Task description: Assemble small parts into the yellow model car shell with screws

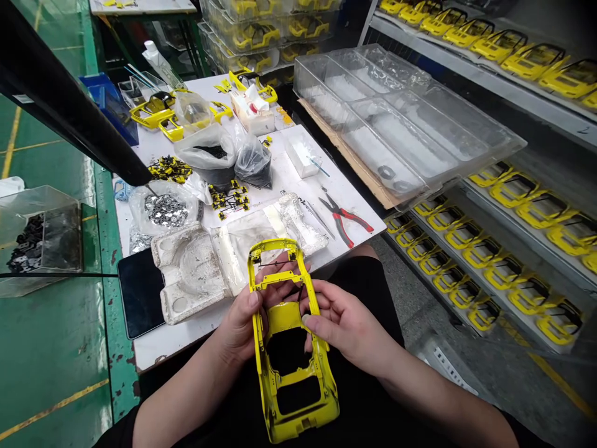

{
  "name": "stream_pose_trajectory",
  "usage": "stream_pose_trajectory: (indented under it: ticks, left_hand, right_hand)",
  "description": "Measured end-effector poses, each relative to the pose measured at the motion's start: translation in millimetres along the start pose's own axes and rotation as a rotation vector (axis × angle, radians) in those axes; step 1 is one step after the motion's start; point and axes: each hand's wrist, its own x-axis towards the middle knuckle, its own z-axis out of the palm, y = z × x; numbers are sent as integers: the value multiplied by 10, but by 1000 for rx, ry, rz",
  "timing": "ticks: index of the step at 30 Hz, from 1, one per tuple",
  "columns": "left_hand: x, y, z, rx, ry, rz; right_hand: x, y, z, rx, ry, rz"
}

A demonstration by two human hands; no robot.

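A yellow toy car body shell [305,376] is held over my lap, its open frame facing up toward me. My left hand [245,314] grips its left side, the thumb on the rim and the fingers behind the openings. On the opposite rim, my right hand [338,317] closes with the thumb on top and the fingers partly hidden beneath. A thin dark part shows inside the shell near the right fingers; I cannot make out what it is. Beyond the shell lies a worn white foam block [196,267] on the white table [175,345].
Red-handled pliers [345,218] lie at the table's right. A bag of silvery pieces [168,208], bags of black parts [254,163] and a dark tablet [140,295] are on the left and middle. A clear divided tray [401,124] and racks of yellow shells [508,261] stand right.
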Motion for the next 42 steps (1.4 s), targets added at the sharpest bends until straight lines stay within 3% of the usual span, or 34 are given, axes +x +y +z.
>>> stream_pose_trajectory:
  ticks: [17,31,36,42]
  left_hand:
    - [20,65,-4,-64,-99,-3]
    - [70,35,-50,-108,-148,37]
    - [121,39,-125,-140,-198,11]
    - [146,4,-255,-155,-242,-13]
  right_hand:
    - [61,-69,67,-40,-11,35]
    - [104,20,9,16,-65,11]
    - [139,55,-11,41,-54,-14]
    - [141,31,14,-90,12,88]
